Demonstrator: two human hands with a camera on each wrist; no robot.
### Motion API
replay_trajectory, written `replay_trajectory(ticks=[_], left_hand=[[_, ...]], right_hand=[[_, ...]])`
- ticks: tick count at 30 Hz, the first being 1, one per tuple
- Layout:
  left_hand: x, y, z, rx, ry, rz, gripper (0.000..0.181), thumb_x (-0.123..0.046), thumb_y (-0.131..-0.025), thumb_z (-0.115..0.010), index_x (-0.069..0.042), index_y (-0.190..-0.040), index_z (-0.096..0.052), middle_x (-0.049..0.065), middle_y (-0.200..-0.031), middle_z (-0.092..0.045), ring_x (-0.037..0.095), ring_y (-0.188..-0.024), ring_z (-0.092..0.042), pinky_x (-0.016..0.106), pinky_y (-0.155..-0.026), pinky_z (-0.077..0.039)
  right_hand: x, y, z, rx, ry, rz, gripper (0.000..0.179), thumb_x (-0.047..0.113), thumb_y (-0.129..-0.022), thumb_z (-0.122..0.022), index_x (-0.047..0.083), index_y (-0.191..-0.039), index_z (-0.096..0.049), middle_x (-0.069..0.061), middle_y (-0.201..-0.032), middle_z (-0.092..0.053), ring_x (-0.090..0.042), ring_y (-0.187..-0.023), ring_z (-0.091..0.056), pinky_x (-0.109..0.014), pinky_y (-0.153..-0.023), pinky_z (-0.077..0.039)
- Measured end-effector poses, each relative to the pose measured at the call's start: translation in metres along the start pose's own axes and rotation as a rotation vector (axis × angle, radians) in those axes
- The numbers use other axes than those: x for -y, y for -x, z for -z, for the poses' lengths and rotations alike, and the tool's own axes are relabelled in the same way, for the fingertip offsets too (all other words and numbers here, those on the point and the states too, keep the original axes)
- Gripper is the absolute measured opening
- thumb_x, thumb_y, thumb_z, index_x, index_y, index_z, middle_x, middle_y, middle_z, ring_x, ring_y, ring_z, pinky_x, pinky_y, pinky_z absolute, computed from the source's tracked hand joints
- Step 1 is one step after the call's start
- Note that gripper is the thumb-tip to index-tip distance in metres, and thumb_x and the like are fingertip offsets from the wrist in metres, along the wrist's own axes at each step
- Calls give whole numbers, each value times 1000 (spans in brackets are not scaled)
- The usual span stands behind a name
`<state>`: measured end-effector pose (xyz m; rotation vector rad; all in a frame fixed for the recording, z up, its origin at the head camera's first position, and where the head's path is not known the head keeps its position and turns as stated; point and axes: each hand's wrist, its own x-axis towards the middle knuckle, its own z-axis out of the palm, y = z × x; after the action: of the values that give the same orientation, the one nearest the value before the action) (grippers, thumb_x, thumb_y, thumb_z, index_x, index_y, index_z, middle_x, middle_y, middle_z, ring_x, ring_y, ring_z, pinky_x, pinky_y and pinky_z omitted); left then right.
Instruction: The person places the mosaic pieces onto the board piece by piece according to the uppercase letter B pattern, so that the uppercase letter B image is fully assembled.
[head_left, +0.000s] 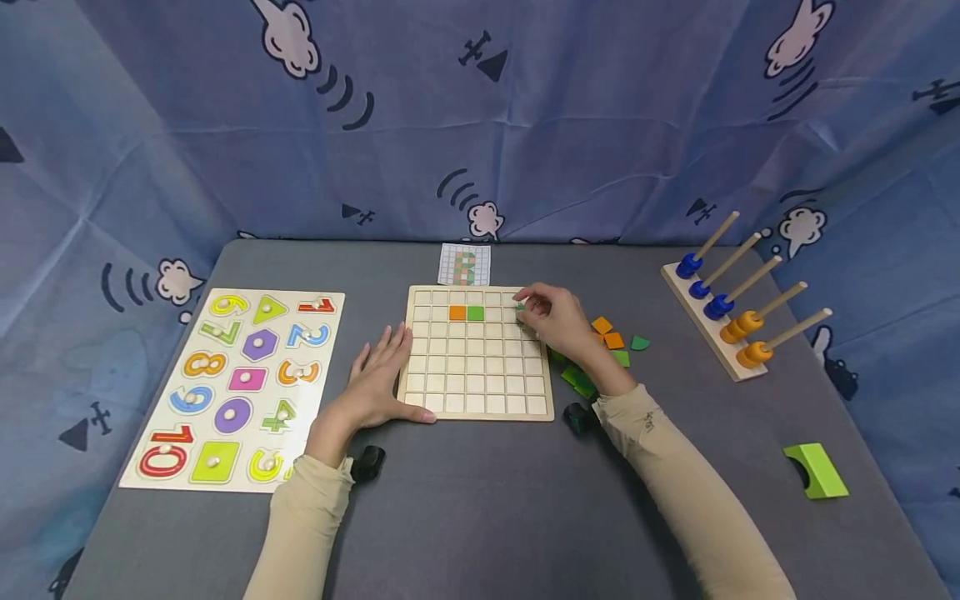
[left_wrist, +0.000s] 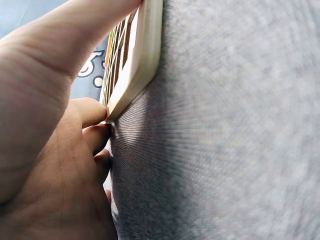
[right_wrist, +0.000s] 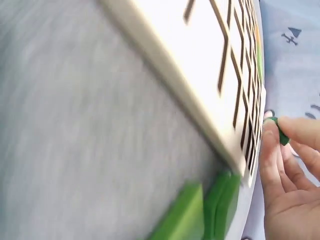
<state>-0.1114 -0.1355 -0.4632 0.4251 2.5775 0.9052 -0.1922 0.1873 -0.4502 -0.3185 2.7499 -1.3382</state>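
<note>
A light wooden grid board (head_left: 476,383) lies flat at mid-table. An orange square tile (head_left: 457,313) and a green square tile (head_left: 476,313) sit side by side in its second row. My left hand (head_left: 369,390) rests against the board's left edge, fingers extended, with the thumb along the front edge. Over the board's upper right part, my right hand (head_left: 557,321) pinches a small dark green piece (right_wrist: 281,134) between thumb and fingertips; its full shape is hidden. Loose orange tiles (head_left: 613,340) and green tiles (head_left: 579,382) lie beside the board, partly under the right forearm.
Behind the board lies a small printed pattern card (head_left: 464,265). On the left is a white number-and-shape puzzle board (head_left: 247,417). A peg stand with blue and orange beads (head_left: 716,321) stands at the right, and a green arch block (head_left: 821,472) lies nearer. One green rounded piece (head_left: 640,342) lies apart.
</note>
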Motion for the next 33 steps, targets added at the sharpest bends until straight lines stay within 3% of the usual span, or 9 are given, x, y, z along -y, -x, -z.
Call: replay_trajectory(ticks=[2, 8, 17, 23, 33], left_hand=[[0, 0, 0, 1, -2, 0, 140, -46, -74, -96, -5, -171, -4, 11, -180, 3, 32, -167, 9, 59, -132, 6], [1, 0, 0, 5, -8, -2, 140, -48, -75, -96, -5, -171, -3, 11, -180, 3, 32, -167, 9, 59, -132, 6], [1, 1, 1, 8, -2, -2, 140, -48, -75, -96, -5, -171, -3, 11, -180, 4, 33, -167, 9, 60, -132, 6], [0, 0, 1, 8, -15, 2, 139, -48, -75, -95, -5, -171, -3, 11, -180, 4, 32, -167, 9, 60, -132, 6], [-1, 0, 0, 14, -20, 7, 139, -47, -75, -96, -5, -171, -3, 11, -180, 4, 32, -167, 10, 60, -132, 6]], right_hand=[[4, -1, -5, 14, -8, 1, 16, 5, -100, -73, 1, -115, -76, -17, -102, -71, -28, -88, -67, -37, -80, -55], [11, -4, -14, 15, -7, -28, 5, 8, -96, -78, 4, -99, -78, -15, -96, -76, -23, -81, -70, -30, -69, -55], [14, -9, -22, -78, -28, -72, 9, 9, -95, -80, 5, -88, -77, -12, -83, -74, -15, -62, -59, -25, -58, -48], [18, -11, -28, -106, 5, -84, 9, 9, -95, -80, 2, -90, -78, -15, -88, -74, -19, -69, -62, -26, -64, -48], [19, -12, -33, -68, 68, -81, 12, 9, -97, -76, 1, -89, -80, -15, -96, -69, -25, -83, -57, -32, -73, -43]])
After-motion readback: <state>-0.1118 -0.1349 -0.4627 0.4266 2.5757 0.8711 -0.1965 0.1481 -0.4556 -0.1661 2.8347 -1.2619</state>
